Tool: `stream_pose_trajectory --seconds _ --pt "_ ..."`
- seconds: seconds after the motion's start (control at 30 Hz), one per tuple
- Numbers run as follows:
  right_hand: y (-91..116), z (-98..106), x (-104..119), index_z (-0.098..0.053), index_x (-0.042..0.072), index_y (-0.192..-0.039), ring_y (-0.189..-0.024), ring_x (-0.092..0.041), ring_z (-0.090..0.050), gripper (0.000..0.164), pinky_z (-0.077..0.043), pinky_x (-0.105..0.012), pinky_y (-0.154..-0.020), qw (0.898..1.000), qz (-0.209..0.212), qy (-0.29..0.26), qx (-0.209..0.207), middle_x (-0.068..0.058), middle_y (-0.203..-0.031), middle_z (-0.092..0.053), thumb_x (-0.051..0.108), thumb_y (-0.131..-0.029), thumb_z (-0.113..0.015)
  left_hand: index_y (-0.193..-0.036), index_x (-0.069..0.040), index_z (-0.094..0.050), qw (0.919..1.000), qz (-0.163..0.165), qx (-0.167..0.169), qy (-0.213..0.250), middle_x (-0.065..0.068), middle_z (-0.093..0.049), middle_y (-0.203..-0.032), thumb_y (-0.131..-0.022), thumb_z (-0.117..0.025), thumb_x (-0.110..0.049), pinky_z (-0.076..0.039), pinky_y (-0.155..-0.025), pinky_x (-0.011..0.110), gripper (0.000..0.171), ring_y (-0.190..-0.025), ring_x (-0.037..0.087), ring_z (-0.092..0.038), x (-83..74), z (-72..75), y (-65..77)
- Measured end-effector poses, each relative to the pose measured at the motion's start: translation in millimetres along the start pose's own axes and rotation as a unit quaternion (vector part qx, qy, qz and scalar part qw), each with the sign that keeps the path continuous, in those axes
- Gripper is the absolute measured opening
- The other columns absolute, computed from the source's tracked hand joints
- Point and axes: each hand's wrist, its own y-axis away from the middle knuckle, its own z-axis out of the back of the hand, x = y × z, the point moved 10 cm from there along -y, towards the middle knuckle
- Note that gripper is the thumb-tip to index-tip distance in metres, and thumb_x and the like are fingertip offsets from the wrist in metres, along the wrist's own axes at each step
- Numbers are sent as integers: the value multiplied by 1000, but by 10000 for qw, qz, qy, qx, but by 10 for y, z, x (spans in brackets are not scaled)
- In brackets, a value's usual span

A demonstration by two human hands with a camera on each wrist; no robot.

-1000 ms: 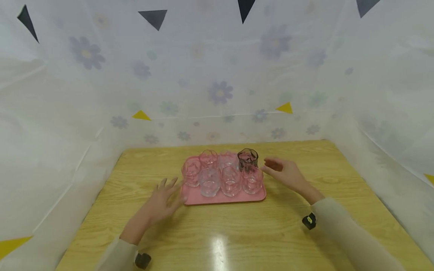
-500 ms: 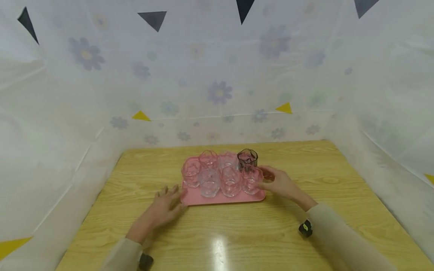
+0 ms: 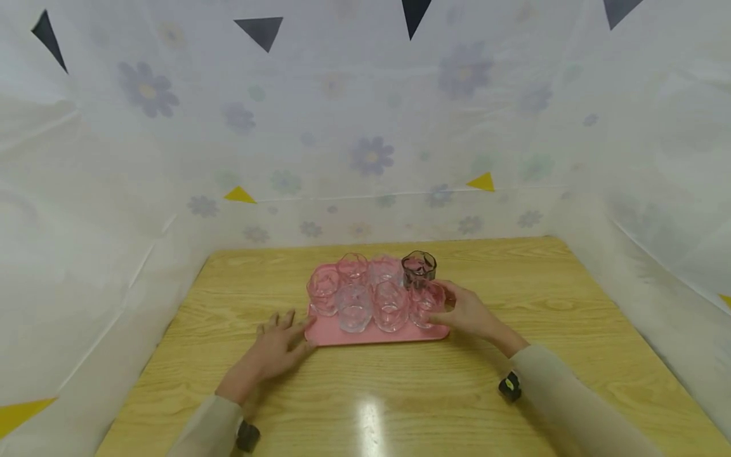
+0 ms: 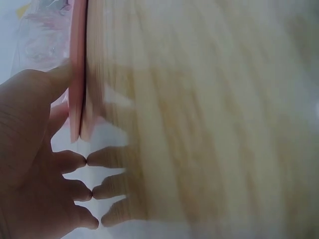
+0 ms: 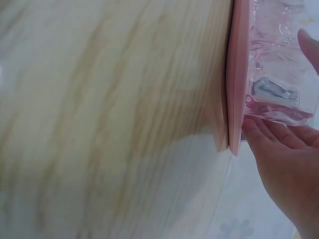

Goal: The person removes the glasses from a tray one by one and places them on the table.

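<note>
Pink glass (image 3: 421, 303), see-through and wavy-sided, is stood upright at the front right of a flat pink tray (image 3: 331, 336) with rounded corners. Nearest the viewer, a smooth worktop (image 3: 320, 406) is streaked with wood grain and brightened by a patch of reflected light. Cream sleeves (image 3: 571, 393) are extended forward from both sides, and a small black device (image 3: 248, 437) is worn at each wrist. The left hand (image 3: 274, 352) is held low, its fingers straight and spread apart, its thumb placed at the tray's front left corner. The right hand (image 3: 471, 314) is curved around the pink glass from the right, thumb in front, fingers behind. Along the tray's front, two clear tumblers (image 3: 354, 309) are lined up, with a pink-tinted tumbler (image 3: 323, 292) at the left end. Behind these, a pink-rimmed tumbler (image 3: 352, 268), a clear one (image 3: 385, 270) and a smoky dark tumbler (image 3: 419, 266) are set. Beyond the worktop, a white, flower-printed sheet (image 3: 320, 95) is hung.
</note>
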Motion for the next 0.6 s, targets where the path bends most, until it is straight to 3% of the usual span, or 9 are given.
stream_pose_trajectory --seconds 0.13,0.3,0.4,0.6 --pt "-24 -31 -15 -44 7 -158 -134 -42 -60 98 -53 -57 -108 10000 -23 72 -57 -23 -155 -55 47 -82 -90 -156 -22 -54 9997 -67 -145 168 41 -35 -160 -104 -59 -53 -12 -105 95 61 -144 76 -21 6 17 -4" --pt "-27 -41 -8 -45 5 -156 -134 -44 -59 98 -51 -61 -109 9994 41 276 -193 -24 -151 -58 49 -81 -90 -157 -25 -53 9996 -4 -45 283 39 -34 -162 -102 -59 -58 -8 -108 93 64 -145 75 -19 17 4 -13" --pt "-24 -43 2 -49 4 -152 -131 -43 -61 91 -53 -60 -107 9993 35 273 -240 -23 -146 -62 47 -83 -90 -157 -27 -53 9996 -11 -52 278 39 -34 -162 -102 -58 -59 -7 -107 93 64 -144 76 -19 44 -19 -23" --pt "-52 -42 70 -55 4 -141 -113 -32 -67 72 -58 -48 -91 9989 195 274 -334 -18 -128 -70 36 -86 -88 -156 -28 -54 9994 -18 -88 342 40 -34 -162 -102 -57 -61 -7 -108 93 63 -145 76 -19 35 3 -10"
